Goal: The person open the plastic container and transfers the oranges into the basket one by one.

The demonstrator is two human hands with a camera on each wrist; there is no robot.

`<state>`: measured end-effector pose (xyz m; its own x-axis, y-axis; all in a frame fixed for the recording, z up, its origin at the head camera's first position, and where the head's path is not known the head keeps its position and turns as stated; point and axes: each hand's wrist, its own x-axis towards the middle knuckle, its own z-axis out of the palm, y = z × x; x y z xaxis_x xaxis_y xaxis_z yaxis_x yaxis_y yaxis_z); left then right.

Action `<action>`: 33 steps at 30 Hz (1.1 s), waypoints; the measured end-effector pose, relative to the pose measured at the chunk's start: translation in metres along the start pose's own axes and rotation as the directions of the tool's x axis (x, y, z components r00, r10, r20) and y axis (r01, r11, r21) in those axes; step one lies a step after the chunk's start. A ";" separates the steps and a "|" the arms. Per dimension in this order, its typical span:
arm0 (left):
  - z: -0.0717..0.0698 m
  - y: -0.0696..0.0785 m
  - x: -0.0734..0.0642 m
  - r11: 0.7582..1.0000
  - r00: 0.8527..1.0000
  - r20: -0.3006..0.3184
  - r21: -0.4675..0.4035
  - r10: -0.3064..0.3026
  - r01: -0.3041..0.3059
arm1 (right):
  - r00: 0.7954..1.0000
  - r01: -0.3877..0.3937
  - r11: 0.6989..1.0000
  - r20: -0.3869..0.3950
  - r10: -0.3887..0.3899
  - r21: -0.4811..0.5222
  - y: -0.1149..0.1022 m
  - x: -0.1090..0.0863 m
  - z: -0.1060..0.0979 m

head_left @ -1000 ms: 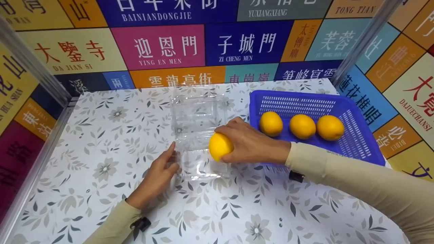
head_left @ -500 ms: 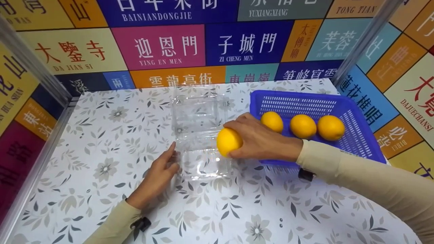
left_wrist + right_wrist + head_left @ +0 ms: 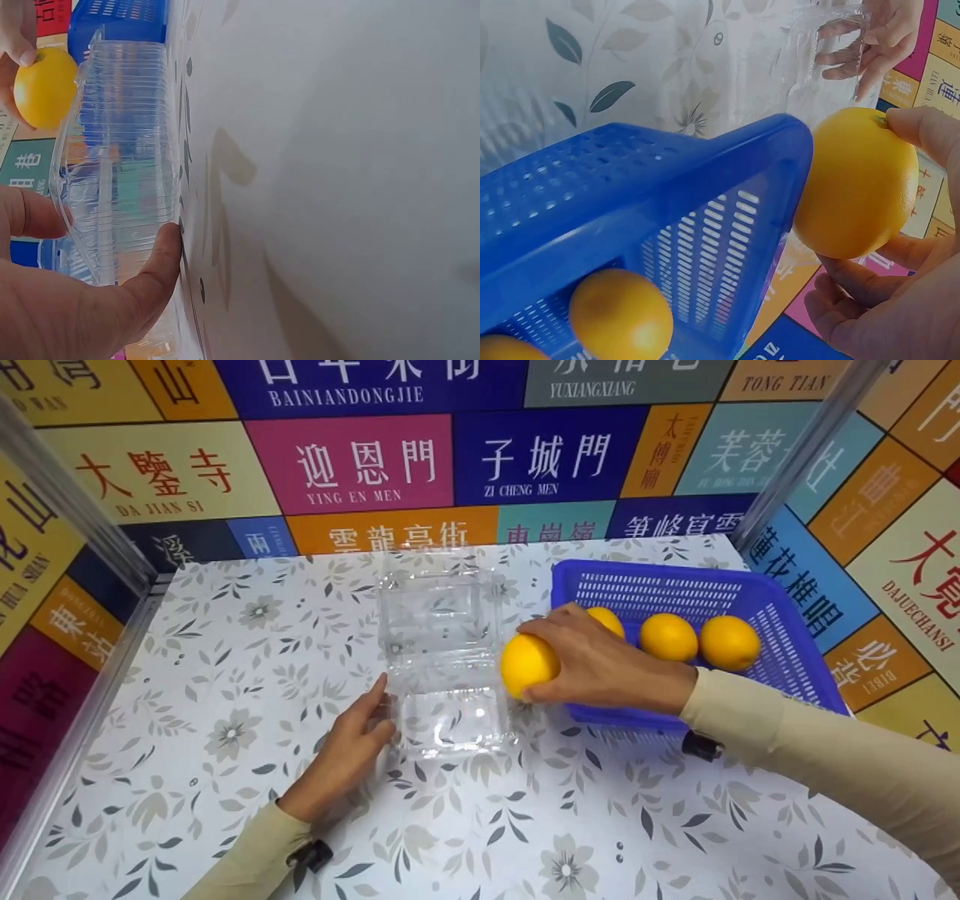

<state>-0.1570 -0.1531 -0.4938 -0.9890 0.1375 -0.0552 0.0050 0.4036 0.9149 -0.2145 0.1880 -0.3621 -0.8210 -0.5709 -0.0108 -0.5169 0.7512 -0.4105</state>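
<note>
In the head view, my right hand (image 3: 600, 664) holds a yellow-orange orange (image 3: 529, 666) between thumb and fingers, in the air between the clear plastic clamshell box (image 3: 450, 724) and the blue basket (image 3: 637, 718). The right wrist view has this orange (image 3: 857, 184) close by the basket's corner (image 3: 784, 139). My left hand (image 3: 352, 746) lies at the left side of the box, fingers extended. In the left wrist view, its fingers (image 3: 161, 255) touch the box wall (image 3: 124, 165). The box lies with its lid folded back, and no fruit is seen inside.
Several oranges are in view, among them one at the basket's right (image 3: 729, 643) and one beside it (image 3: 669, 637); my right hand partly covers another orange (image 3: 606, 621). A lettered wall panel (image 3: 551, 457) stands behind the flower-patterned table (image 3: 232, 735).
My right hand has moved right with the orange, from over the box's right part to beside the basket. My left hand and the box have stayed in place.
</note>
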 end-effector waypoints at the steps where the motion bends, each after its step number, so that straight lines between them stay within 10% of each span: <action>1: 0.000 0.000 0.000 1.000 1.000 0.000 -0.005 -0.001 0.001 | 1.000 -0.004 1.000 -0.001 0.004 0.002 0.001 -0.001 -0.001; 33: 0.000 0.002 -0.001 0.999 1.000 0.003 -0.023 -0.025 0.025 | 0.992 -0.111 0.994 -0.059 0.111 0.000 0.021 -0.013 -0.033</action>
<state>-0.1558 -0.1522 -0.4922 -0.9883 0.1300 -0.0795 -0.0235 0.3859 0.9222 -0.2229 0.2220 -0.3407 -0.8861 -0.4634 -0.0025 -0.4225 0.8101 -0.4065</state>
